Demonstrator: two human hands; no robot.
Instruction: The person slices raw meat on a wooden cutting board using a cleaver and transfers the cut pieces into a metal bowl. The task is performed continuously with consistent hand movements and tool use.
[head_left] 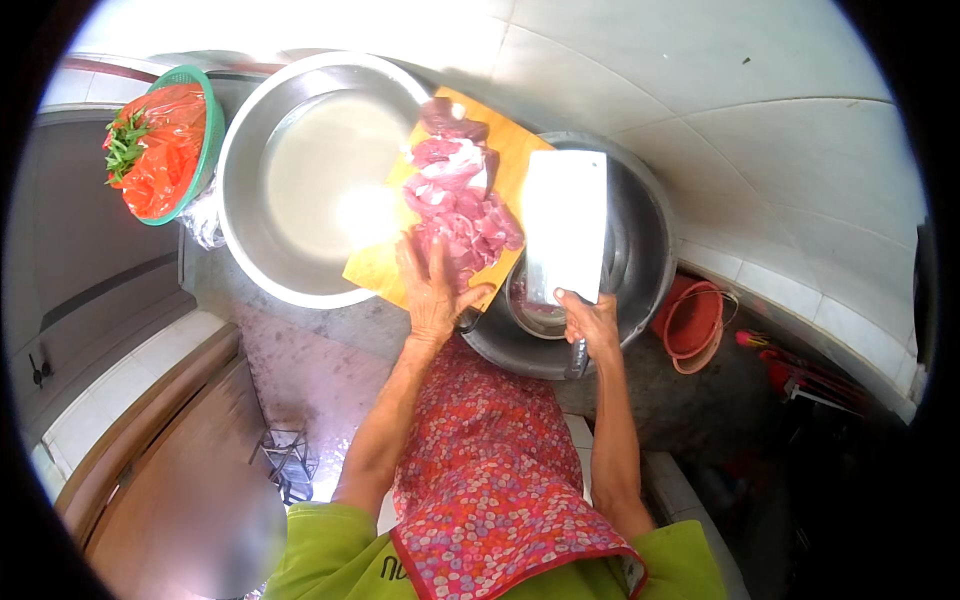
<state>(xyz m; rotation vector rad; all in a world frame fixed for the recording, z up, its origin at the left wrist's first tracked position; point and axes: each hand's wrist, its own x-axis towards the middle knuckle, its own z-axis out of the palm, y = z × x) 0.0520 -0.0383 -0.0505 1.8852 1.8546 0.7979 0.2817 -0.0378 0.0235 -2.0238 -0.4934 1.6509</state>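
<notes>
Sliced raw red meat point(455, 195) lies in a row along a yellow cutting board point(372, 270), which slants across the rims of two basins. My left hand point(430, 300) rests at the board's near end, fingers spread and touching the lowest slices, thumb apart near the edge. In my right hand point(592, 325) is a cleaver point(566, 225), gripped by its dark handle. Its broad, pale blade points away from me beside the board, over the dark basin point(645, 215). Inside that basin is a smaller round bowl point(535, 318), partly hidden by the blade and board.
On the left, a large metal basin point(240, 200) holds cloudy liquid. Beyond it sits a green basket point(212, 140) with a red plastic bag point(175, 150) and green leaves. A reddish bucket point(692, 318) stands right of the dark basin. White tiled wall point(740, 150) closes off the far side.
</notes>
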